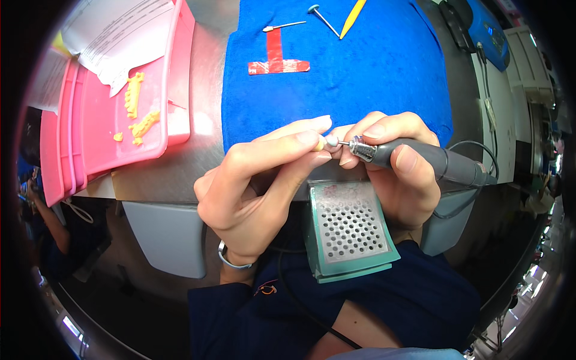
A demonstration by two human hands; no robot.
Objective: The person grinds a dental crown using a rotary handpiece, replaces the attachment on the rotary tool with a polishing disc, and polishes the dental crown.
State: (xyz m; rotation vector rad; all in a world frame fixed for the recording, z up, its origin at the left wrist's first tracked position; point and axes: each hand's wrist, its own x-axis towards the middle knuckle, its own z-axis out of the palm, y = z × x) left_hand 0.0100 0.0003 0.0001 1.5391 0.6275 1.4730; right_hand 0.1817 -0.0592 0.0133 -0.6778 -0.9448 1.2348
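Note:
Between the thumb and fingertips of my left hand (255,180) is a small pale-yellow piece (321,145), mostly covered by the fingers. My right hand (417,180) grips a dark rotary handpiece (414,157) pointing left. Its small grey rounded bit (333,141) is right beside the piece; I cannot tell whether they touch. Both hands meet over the near edge of a blue towel (336,90). Below them stands a green-framed box with a perforated metal top (351,228).
At left, a pink tray (180,78) holds papers (120,39) and yellow toothed pieces (133,96). On the towel lie red tape (275,54), a pointed bur (285,26), a green-headed bit (324,21) and a yellow stick (353,18). A blue control box (489,36) stands far right; the handpiece's cable (474,195) loops at right.

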